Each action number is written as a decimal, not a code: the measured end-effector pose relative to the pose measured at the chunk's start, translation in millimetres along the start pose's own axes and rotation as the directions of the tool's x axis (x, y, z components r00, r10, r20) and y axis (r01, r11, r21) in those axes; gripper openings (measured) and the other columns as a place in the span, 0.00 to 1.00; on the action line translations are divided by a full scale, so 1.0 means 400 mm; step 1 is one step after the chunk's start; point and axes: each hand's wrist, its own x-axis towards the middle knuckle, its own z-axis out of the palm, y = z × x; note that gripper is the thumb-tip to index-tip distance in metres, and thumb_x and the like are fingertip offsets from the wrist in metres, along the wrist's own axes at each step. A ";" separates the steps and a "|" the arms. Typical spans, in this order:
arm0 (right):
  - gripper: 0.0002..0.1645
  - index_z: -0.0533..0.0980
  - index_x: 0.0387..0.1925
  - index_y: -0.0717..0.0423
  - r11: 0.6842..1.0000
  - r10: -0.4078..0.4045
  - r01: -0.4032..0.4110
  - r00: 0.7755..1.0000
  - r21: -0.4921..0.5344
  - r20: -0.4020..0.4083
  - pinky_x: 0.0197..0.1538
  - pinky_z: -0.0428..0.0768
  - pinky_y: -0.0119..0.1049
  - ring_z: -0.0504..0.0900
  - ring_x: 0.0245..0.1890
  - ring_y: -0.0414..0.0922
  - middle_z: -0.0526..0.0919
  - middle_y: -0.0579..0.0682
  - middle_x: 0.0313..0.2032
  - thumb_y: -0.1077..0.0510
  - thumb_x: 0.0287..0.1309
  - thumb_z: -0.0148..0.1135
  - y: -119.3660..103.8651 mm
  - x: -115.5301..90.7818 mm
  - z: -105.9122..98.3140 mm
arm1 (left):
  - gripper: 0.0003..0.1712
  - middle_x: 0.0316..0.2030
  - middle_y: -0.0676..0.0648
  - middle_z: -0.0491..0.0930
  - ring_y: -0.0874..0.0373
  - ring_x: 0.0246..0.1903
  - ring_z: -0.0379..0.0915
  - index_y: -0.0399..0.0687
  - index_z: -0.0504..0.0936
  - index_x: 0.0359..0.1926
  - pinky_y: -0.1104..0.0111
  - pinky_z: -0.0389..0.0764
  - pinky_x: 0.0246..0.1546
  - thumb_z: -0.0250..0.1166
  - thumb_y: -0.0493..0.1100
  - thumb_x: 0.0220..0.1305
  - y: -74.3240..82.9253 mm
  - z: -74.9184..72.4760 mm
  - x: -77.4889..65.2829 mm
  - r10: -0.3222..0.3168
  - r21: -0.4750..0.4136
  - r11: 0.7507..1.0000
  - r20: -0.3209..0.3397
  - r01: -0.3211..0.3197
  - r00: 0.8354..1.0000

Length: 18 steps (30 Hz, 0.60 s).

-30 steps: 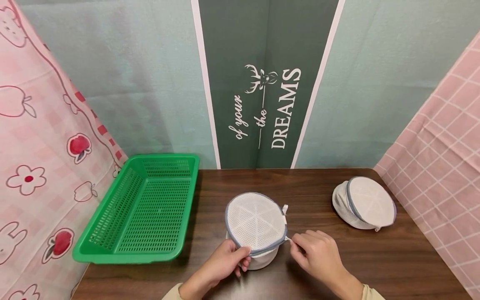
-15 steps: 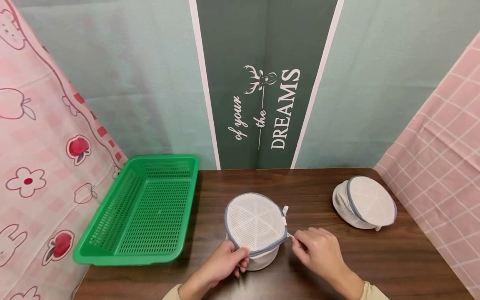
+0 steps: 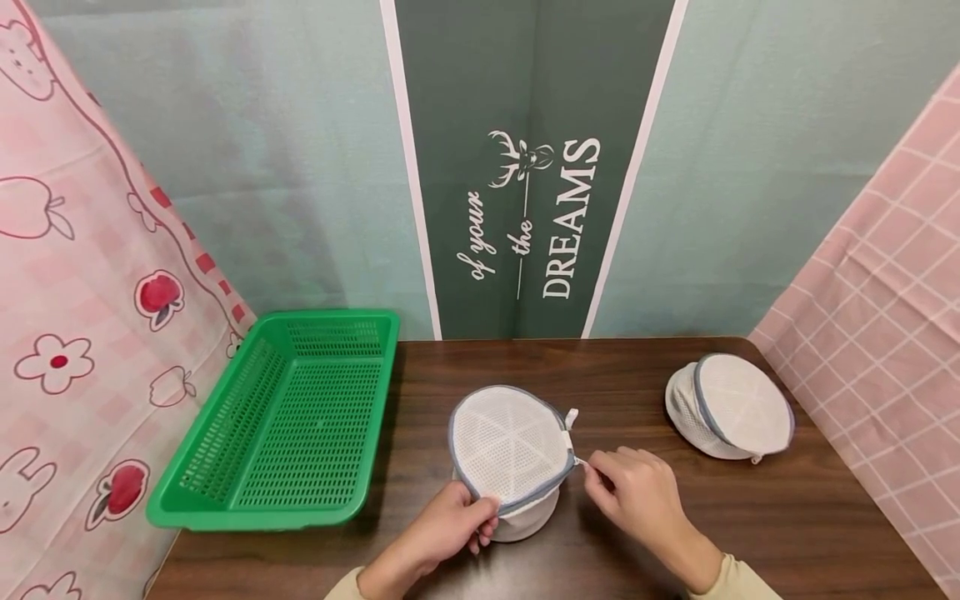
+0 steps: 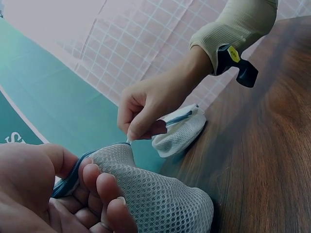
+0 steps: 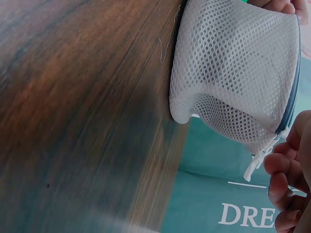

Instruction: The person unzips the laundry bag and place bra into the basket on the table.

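A round white mesh laundry bag (image 3: 510, 446) with a grey-blue zipped rim stands on the table in front of me. My left hand (image 3: 450, 521) pinches its near rim between thumb and curled fingers. At the bag's right side my right hand (image 3: 637, 496) pinches the small white zipper pull (image 3: 579, 462), drawing that part of the rim into a point. A white fabric loop (image 3: 571, 419) sticks up just beyond the pull. In the right wrist view the mesh side (image 5: 233, 63) looks slack and dented. Whether anything lies inside the bag cannot be told.
A second white mesh bag (image 3: 742, 404), its top tilted, lies at the right rear of the brown wooden table (image 3: 615, 375). On the left sits a green plastic basket (image 3: 363, 467) with slotted walls. Fabric hangings enclose the table's back and sides.
My right hand has slid a little away from me along the rim, taking the zipper pull with it. The left hand keeps its hold on the near rim.
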 end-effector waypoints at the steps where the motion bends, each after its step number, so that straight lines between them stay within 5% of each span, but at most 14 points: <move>1: 0.13 0.67 0.15 0.42 1.000 0.004 -0.004 1.000 0.002 0.002 0.17 0.57 0.32 0.58 0.14 0.37 0.60 0.35 0.14 0.54 0.52 0.52 0.001 0.001 0.001 | 0.14 0.17 0.54 0.72 0.64 0.18 0.67 0.44 0.75 0.22 0.77 0.71 0.18 0.57 0.39 0.65 0.000 0.000 0.001 -0.001 -0.001 1.000 0.003 0.001 1.000; 11: 0.14 0.66 0.15 0.41 1.000 -0.004 0.003 0.999 -0.017 -0.033 0.17 0.57 0.33 0.58 0.14 0.37 0.60 0.34 0.14 0.52 0.55 0.50 0.003 -0.005 0.003 | 0.14 0.18 0.53 0.72 0.64 0.19 0.68 0.43 0.76 0.23 0.77 0.71 0.18 0.58 0.40 0.67 -0.007 0.000 0.003 -0.010 -0.018 1.000 -0.017 0.010 1.000; 18: 0.13 0.68 0.16 0.41 1.000 0.010 -0.010 1.000 -0.017 0.014 0.18 0.58 0.32 0.59 0.15 0.35 0.60 0.33 0.15 0.52 0.55 0.52 0.002 -0.006 -0.009 | 0.15 0.19 0.53 0.73 0.64 0.19 0.70 0.42 0.78 0.25 0.77 0.71 0.18 0.59 0.43 0.70 -0.008 -0.002 0.004 -0.023 -0.032 0.999 -0.017 0.022 1.000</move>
